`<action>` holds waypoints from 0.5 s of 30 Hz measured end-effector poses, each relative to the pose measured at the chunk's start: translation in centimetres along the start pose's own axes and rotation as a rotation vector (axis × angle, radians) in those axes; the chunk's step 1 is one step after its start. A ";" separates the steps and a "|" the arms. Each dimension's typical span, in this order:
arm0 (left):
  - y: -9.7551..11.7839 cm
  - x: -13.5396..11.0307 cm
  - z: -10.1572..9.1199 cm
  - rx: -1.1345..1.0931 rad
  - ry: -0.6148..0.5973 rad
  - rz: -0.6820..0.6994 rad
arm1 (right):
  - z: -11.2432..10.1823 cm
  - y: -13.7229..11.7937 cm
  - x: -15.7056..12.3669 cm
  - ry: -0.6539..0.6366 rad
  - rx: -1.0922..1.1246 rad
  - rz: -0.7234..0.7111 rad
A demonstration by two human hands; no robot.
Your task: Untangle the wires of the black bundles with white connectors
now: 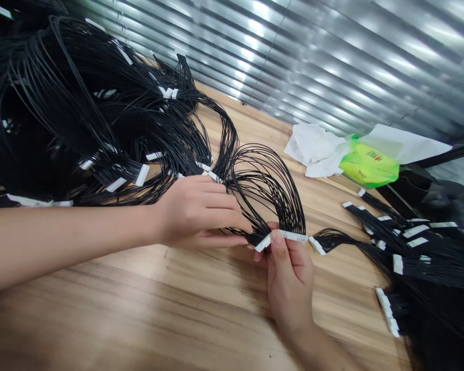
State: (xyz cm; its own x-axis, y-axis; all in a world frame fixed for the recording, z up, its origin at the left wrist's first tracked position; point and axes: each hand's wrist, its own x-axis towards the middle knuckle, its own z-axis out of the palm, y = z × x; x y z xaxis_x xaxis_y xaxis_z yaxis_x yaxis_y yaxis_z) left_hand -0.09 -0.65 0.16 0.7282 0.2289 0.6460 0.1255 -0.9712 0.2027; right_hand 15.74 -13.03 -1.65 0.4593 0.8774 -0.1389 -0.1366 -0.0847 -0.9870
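2 hands are close together above a wooden table (139, 304): the left hand (195, 214) has its fingers curled shut on a loop of thin black wires (266, 190) just behind a white connector (263, 242), and the right hand (290, 281) pinches a second white connector (294, 236) between thumb and fingers. Just beside lie more wire bundles (406, 247), and a big wire heap (81, 118) lies at left. Farther away are crumpled white paper (313, 149) and a green plastic bag (369, 164).

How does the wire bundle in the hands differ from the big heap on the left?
The held bundle is one small loop; the left heap is larger and tangled. The bundle is raised by hand; the heap lies on the table. Both are black wires ending in white connectors.
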 end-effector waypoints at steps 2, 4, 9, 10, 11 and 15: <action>0.0 -0.1 0.0 0.000 0.002 -0.003 | 0.0 0.0 0.0 0.001 -0.009 -0.008; 0.0 -0.1 0.1 -0.010 0.014 -0.013 | 0.0 0.0 0.0 0.002 -0.016 -0.009; 0.0 0.0 0.1 -0.059 0.016 -0.021 | 0.0 -0.1 0.0 0.007 -0.002 0.001; 0.0 0.0 0.1 -0.068 0.009 -0.015 | 0.0 -0.1 0.0 0.008 0.004 0.003; 0.0 0.0 0.2 -0.069 0.003 -0.011 | 0.1 -0.1 0.1 0.010 0.012 0.005; -0.2 -0.2 0.3 -0.022 0.042 -0.007 | 0.1 0.1 0.0 0.017 0.048 0.017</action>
State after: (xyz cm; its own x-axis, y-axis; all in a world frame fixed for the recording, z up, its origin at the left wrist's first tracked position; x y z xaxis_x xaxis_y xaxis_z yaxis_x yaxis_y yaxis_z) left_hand -0.06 -0.51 -0.24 0.6987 0.2386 0.6744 0.1150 -0.9679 0.2233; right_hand 15.63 -12.93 -1.70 0.4711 0.8679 -0.1578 -0.1865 -0.0769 -0.9794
